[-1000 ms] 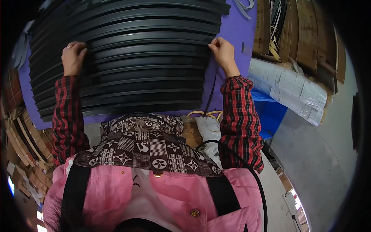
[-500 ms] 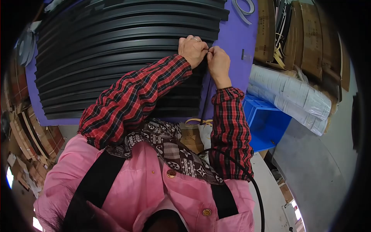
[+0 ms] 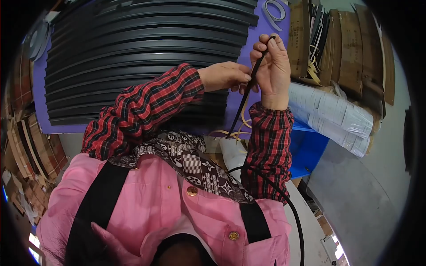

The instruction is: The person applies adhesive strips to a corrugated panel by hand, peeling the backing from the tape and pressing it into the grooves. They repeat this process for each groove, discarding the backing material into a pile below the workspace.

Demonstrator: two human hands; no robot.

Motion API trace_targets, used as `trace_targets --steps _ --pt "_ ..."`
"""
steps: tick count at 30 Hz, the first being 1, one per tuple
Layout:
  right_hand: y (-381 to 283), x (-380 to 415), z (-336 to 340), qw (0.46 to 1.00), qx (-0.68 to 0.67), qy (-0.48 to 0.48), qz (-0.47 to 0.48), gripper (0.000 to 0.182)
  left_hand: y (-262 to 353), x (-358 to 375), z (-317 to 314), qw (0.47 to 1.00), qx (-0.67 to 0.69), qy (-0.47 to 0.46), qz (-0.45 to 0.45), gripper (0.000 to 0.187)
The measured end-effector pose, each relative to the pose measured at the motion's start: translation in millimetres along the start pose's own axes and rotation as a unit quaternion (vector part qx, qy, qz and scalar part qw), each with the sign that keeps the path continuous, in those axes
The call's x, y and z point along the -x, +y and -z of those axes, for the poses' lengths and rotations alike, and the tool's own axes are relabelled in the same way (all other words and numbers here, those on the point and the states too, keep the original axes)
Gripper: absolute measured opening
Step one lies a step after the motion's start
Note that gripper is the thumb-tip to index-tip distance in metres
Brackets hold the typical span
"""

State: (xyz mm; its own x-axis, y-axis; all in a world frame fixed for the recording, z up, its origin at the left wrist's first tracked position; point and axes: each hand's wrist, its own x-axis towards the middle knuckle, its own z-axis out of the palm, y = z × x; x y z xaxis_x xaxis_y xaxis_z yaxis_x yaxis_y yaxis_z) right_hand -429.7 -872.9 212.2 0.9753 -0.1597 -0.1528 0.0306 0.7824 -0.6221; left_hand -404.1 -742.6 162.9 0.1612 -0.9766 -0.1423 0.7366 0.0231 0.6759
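A thin black strip [image 3: 257, 64] runs slantwise from the upper end down past the table's near edge. My right hand [image 3: 274, 71] is raised over the right side of the table, palm partly showing, with thumb and fingertips pinched on the strip's upper end. Lower down, my left hand [image 3: 225, 76] closes its fingers on the same strip; the exact contact is partly hidden. Beside my left hand lie long dark ribbed profiles [image 3: 151, 60], set side by side across the purple tabletop [image 3: 231, 111].
A grey coiled band [image 3: 274, 15] lies at the table's far right. To the right stand cardboard boxes [image 3: 353, 48], plastic-wrapped white rolls [image 3: 337, 111] and a blue crate [image 3: 308, 148]. Yellowish strips [image 3: 242, 126] hang at the near edge. A black cable [image 3: 284, 197] crosses by my right sleeve.
Both hands have left the right ends of the profiles. My right hand has moved up and right, lifting the black strip's end; my left hand has dropped lower along it.
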Motion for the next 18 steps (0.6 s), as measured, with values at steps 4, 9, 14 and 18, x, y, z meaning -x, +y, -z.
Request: trace_targets --steps 4,9,14,18 --pt "-11.1 26.3 -27.4 0.996 0.004 -0.040 0.084 0.008 1.4 18.9 -15.6 0.977 -0.148 0.126 -0.089 0.019" --pt "-103.1 101.0 -37.4 0.939 -0.075 -0.042 0.333 0.020 21.4 55.9 25.4 0.728 -0.597 0.241 -0.236 0.016" --pt "-243.2 228.8 20.6 0.855 -0.060 0.077 0.509 0.003 59.2 135.0 103.8 0.792 -0.401 0.437 -0.146 0.019" --pt "-385.1 327.6 53.6 0.812 0.064 0.141 0.562 0.010 81.9 196.4 169.9 0.625 -0.542 0.549 -0.117 0.024"
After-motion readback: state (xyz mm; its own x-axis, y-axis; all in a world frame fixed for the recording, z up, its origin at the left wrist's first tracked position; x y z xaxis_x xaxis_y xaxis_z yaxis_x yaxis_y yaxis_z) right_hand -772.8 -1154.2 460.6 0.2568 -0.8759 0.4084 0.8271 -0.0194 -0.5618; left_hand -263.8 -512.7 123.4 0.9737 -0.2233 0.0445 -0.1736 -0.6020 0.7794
